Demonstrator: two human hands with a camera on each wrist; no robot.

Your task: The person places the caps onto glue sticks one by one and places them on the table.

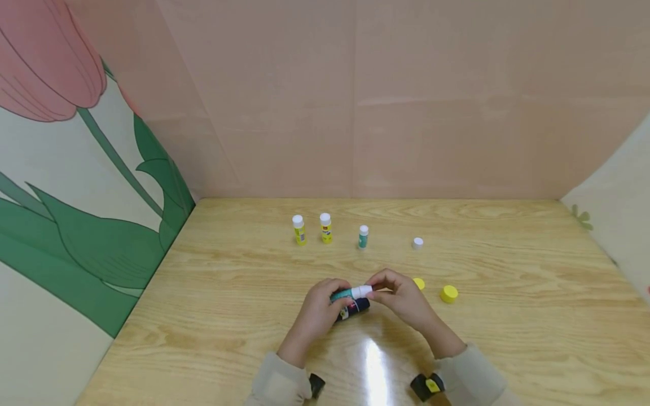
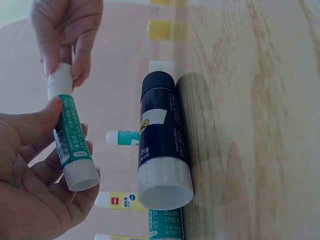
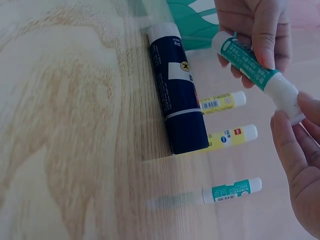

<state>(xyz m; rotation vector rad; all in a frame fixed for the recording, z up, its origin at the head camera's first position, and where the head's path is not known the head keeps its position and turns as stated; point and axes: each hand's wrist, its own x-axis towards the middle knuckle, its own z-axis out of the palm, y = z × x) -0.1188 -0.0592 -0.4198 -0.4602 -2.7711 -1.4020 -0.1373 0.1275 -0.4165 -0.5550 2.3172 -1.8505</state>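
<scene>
Between both hands is a teal glue stick (image 1: 342, 294) with white ends, held up off the table. My left hand (image 1: 319, 309) grips its teal barrel, thumb on one side and fingers curled round the other. The thumb and fingertips of my right hand (image 1: 398, 296) pinch its white capped end (image 2: 60, 80); whether that cap is fully seated I cannot tell. Close below my left hand lies a thick dark navy glue stick (image 3: 172, 80) on its side, with a white base. Another teal glue stick (image 2: 166, 225) shows partly behind it in the left wrist view.
Farther back stand two yellow glue sticks with white caps, one on the left (image 1: 299, 231) and one beside it (image 1: 326, 230), and a small teal glue stick (image 1: 363, 238). A white cap (image 1: 417, 243) and two yellow caps (image 1: 449, 294) sit to the right. Behind the table rises a pinkish wall (image 1: 406, 113).
</scene>
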